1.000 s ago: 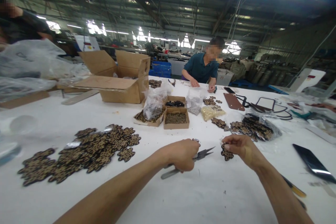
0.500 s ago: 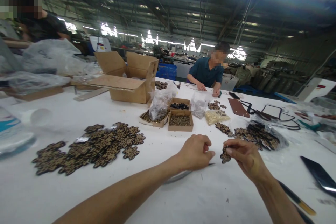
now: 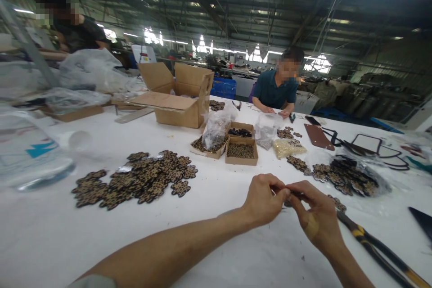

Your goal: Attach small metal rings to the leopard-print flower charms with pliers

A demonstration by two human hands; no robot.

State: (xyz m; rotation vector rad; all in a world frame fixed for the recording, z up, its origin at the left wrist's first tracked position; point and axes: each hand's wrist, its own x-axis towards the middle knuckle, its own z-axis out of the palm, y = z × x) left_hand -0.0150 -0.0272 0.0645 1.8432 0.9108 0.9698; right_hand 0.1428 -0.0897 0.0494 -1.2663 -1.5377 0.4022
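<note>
My left hand [image 3: 265,200] and my right hand [image 3: 317,216] meet over the white table [image 3: 216,252], fingertips touching. Between the right thumb and fingers is a small leopard-print patch [image 3: 288,204], mostly hidden by the fingers. My left fingers are pinched at its edge; whatever they hold is too small to make out. Just beyond the right hand lies another leopard-print patch [image 3: 337,204]. Pliers with black and yellow handles [image 3: 362,234] rest beside the right wrist. To the left spreads a pile of flower-shaped leopard-print patches [image 3: 135,180].
Ahead are a small box of brass-coloured studs [image 3: 241,152], a box of black pieces [image 3: 240,130], a bag of yellowish parts [image 3: 288,147] and an open carton [image 3: 178,117]. More patches [image 3: 344,177] lie right. A co-worker [image 3: 276,87] sits opposite; another person [image 3: 79,31] is far left.
My hands have come together, the left moving right to meet the right. The patch has turned and is now mostly covered by fingers. The view has shifted, showing more of the pliers.
</note>
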